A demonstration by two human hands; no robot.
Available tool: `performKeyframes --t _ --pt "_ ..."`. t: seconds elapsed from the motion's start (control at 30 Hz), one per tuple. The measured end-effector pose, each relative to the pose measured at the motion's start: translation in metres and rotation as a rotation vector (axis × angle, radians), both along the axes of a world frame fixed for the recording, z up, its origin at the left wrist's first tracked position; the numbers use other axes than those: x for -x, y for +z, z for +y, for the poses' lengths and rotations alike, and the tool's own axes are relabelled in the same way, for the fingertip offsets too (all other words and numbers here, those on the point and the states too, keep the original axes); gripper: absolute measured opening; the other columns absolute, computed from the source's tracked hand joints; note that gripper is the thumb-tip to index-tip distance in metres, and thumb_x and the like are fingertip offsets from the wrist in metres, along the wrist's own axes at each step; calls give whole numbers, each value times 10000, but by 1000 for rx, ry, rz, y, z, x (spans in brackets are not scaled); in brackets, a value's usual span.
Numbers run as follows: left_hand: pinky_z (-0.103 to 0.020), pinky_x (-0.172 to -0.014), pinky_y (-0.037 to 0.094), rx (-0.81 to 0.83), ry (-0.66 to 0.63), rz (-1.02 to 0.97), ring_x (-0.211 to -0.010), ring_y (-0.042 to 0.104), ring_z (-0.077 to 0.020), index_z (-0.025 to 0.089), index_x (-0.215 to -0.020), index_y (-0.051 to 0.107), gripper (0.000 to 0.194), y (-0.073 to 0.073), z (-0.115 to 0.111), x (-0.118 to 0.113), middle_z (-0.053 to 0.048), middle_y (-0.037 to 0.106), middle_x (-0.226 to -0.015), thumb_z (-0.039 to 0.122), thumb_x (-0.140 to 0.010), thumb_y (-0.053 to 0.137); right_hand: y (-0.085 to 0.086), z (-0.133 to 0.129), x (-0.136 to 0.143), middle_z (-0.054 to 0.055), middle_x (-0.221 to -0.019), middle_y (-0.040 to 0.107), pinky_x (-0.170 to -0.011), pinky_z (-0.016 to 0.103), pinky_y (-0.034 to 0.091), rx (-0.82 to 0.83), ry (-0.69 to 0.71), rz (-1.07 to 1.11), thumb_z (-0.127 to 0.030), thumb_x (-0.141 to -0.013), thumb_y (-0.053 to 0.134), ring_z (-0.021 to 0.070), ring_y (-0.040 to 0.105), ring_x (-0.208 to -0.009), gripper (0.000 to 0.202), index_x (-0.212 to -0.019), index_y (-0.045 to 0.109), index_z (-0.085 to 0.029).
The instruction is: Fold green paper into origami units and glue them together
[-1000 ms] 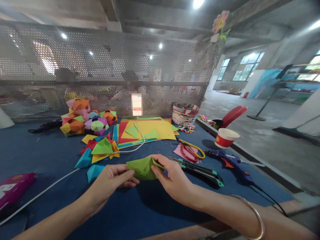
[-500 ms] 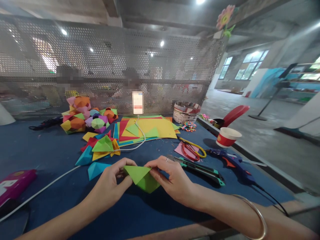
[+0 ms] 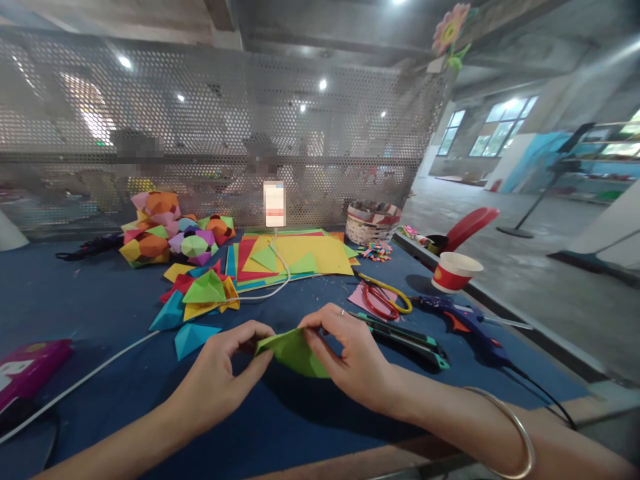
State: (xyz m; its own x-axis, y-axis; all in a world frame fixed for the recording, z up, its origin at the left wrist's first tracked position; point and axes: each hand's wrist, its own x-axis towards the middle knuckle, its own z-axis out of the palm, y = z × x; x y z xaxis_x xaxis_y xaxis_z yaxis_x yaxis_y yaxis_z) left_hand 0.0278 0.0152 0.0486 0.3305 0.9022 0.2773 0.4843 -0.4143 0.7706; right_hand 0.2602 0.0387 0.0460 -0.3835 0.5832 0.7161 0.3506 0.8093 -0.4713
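A folded piece of green paper (image 3: pixel 300 355) is held between my two hands, just above the blue table top. My left hand (image 3: pixel 230 367) pinches its left corner between thumb and fingers. With thumb and forefinger, my right hand (image 3: pixel 345 347) grips the upper right edge, and part of the paper is hidden behind that thumb. Left of my left hand lies a folded blue paper piece (image 3: pixel 195 340). Beyond it sits a pile of folded paper pieces with a green one (image 3: pixel 206 287) on top. Close to my right hand lies a green and black utility knife (image 3: pixel 407 339).
Scissors (image 3: pixel 387 300) and a blue glue gun (image 3: pixel 467 327) lie to the right, near a paper cup (image 3: pixel 456 272). Coloured sheets (image 3: pixel 325 257), a woven basket (image 3: pixel 373 223) and paper balls (image 3: pixel 195 245) stand behind. A white cable (image 3: pixel 100 377) crosses the left side.
The green paper has turned in my hands: its pointed front flap no longer faces me, and it looks flatter. My right hand has shifted slightly up and right.
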Motion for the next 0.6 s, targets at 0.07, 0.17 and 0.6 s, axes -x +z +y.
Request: performKeyframes --t 0.07,0.17,0.6 --pt "-274 -815 551 -44 8 -4 -893 722 -200 242 -1040 765 189 -1 2 2 -26 777 -969 308 -980 597 1 1 -2 59 -879 730 -746 299 568 -7 -24 7 -140 -1002 553 186 688 -813 123 -1018 658 -201" --pt "-304 -924 543 -166 -11 -20 -1031 725 -211 302 -1101 822 297 -5 7 6 -30 799 -1113 235 -975 562 2 1 -5 66 -943 754 -784 307 577 -45 19 25 -121 -1018 536 186 702 -864 146 -1060 643 -211" --pt "-290 -686 667 222 8 -259 -816 776 -221 252 -896 867 183 5 8 6 -51 807 -1039 377 -834 749 -4 8 -5 38 -915 738 -719 303 530 322 12 23 -263 -973 635 179 675 -812 101 -1045 663 -199"
